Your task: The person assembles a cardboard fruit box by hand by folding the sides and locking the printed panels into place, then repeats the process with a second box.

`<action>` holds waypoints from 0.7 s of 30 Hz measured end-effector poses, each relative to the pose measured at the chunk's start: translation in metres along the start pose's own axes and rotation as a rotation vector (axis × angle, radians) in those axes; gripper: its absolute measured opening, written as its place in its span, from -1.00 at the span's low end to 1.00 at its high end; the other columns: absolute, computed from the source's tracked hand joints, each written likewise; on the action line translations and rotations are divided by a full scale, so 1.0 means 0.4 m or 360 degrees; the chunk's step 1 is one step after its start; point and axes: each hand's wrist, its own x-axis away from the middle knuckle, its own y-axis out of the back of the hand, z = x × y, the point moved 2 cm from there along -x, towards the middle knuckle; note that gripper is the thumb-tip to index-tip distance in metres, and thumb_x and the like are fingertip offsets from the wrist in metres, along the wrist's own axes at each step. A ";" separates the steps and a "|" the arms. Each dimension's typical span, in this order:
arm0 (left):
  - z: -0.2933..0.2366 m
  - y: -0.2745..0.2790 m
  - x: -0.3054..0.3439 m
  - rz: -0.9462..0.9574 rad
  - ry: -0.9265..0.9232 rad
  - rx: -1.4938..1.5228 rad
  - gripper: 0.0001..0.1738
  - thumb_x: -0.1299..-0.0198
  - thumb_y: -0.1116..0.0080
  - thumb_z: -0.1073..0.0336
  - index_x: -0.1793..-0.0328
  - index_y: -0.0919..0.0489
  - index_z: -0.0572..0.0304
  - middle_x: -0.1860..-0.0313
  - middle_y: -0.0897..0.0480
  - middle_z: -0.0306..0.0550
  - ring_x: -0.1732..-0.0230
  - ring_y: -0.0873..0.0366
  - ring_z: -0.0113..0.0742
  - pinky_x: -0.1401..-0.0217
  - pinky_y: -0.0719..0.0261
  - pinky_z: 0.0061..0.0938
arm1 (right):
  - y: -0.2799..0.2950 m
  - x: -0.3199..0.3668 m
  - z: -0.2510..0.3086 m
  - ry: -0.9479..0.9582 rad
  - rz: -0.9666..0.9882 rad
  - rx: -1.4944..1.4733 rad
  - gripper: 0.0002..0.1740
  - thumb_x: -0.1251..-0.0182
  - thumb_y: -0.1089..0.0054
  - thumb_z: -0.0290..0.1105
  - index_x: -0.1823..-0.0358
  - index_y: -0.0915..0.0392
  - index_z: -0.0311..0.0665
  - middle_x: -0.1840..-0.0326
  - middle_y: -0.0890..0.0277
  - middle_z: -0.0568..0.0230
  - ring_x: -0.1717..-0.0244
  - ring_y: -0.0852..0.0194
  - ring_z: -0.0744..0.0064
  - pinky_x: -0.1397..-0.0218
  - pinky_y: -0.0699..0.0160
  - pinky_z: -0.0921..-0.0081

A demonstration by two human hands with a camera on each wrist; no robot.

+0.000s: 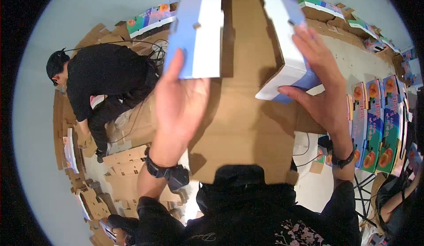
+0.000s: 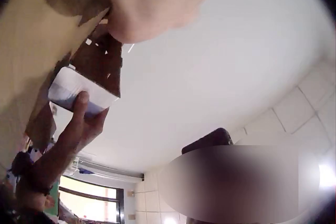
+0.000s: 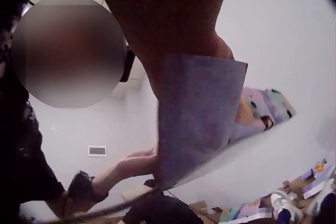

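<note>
A partly folded fruit-print cardboard box with white-and-blue outer panels is held up in front of me. In the head view its left panel (image 1: 201,34) and right panel (image 1: 285,38) slant apart, with brown cardboard between them. My left hand (image 1: 176,107) holds the lower end of the left panel, thumb on the blue face and fingers hidden behind. My right hand (image 1: 320,69) grips the lower corner of the right panel, thumb underneath and fingers over the outside. The left wrist view shows the box's brown inside (image 2: 100,61) and my right thumb on its white end.
A brown cardboard surface (image 1: 238,144) lies below the box. Another person in black (image 1: 108,78) bends over at the left. Several printed boxes (image 1: 375,122) stand in a row at the right, with flat cardboard pieces (image 1: 126,175) at lower left.
</note>
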 end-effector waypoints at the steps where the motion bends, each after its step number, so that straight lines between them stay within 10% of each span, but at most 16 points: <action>1: 0.025 0.030 0.017 -0.0130 0.0119 0.0116 -0.57 -0.58 0.10 0.27 -0.46 -0.35 0.30 -0.42 -0.51 0.05 -0.40 -0.48 -0.10 -0.54 -0.45 -0.22 | -0.014 0.016 -0.021 -0.0051 0.0049 -0.0038 -0.05 0.19 -0.64 -0.47 -0.40 -0.49 -0.05 -0.50 -0.41 0.20 -0.56 -0.25 0.05 -0.48 -0.44 0.23; 10: 0.176 0.217 0.268 -0.0787 0.0401 -0.0314 -0.57 -0.59 0.10 0.17 -0.45 -0.35 0.17 -0.38 -0.49 -0.05 -0.44 -0.42 -0.14 -0.59 -0.36 -0.27 | -0.127 0.280 -0.094 -0.0119 0.0688 -0.0195 -0.30 0.04 -0.40 -0.63 -0.25 -0.57 -0.10 -0.44 -0.47 0.30 -0.48 -0.36 0.05 -0.46 -0.50 0.21; 16: 0.086 0.269 0.380 -0.0093 0.0812 -0.1794 -0.48 -0.44 -0.11 0.40 -0.48 -0.31 0.26 -0.40 -0.45 -0.03 -0.38 -0.45 -0.10 -0.54 -0.33 -0.21 | -0.153 0.424 -0.060 -0.0701 0.0609 -0.0317 -0.06 0.00 -0.51 -0.54 -0.49 -0.29 -0.10 -0.60 -0.11 -0.05 -0.59 -0.10 -0.05 -0.56 -0.30 0.16; 19: 0.010 0.213 0.399 0.0266 -0.0189 -0.3819 -0.39 -0.34 -0.28 0.38 -0.47 -0.34 0.29 -0.32 -0.51 0.10 -0.35 -0.47 -0.06 -0.46 -0.39 -0.23 | -0.160 0.525 -0.079 -0.0998 0.0523 -0.0257 -0.08 -0.11 -0.51 -0.46 -0.52 -0.22 -0.15 -0.51 -0.20 -0.18 -0.49 -0.23 -0.05 -0.49 -0.38 0.18; 21: 0.003 0.239 0.407 -0.0318 -0.0436 -0.3838 -0.33 -0.27 -0.35 0.35 -0.46 -0.36 0.30 -0.27 -0.53 0.16 -0.33 -0.48 -0.06 -0.40 -0.44 -0.22 | -0.146 0.575 -0.109 -0.1338 0.0624 -0.0414 -0.12 -0.19 -0.48 -0.43 -0.52 -0.20 -0.19 -0.43 -0.29 -0.20 -0.41 -0.35 -0.02 -0.41 -0.45 0.21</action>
